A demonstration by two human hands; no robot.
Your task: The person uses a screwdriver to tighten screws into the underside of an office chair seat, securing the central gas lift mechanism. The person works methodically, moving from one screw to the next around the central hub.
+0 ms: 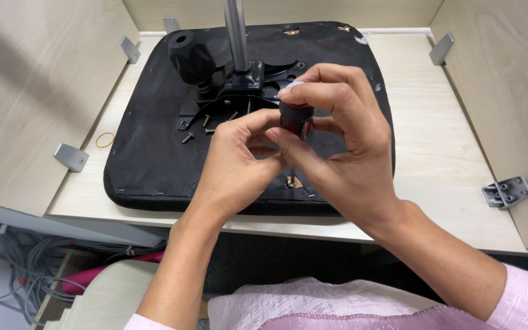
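Right hand (337, 131) grips red-black screwdriver (295, 117) upright over black seat cushion (154, 153), frame centre; left hand (239, 159) pinches its shaft; loose screws (198, 128) nearby.

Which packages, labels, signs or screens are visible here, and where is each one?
None are in view: only a black seat base on a pale wooden desk, loose screws, and the hands on a red-and-black screwdriver.
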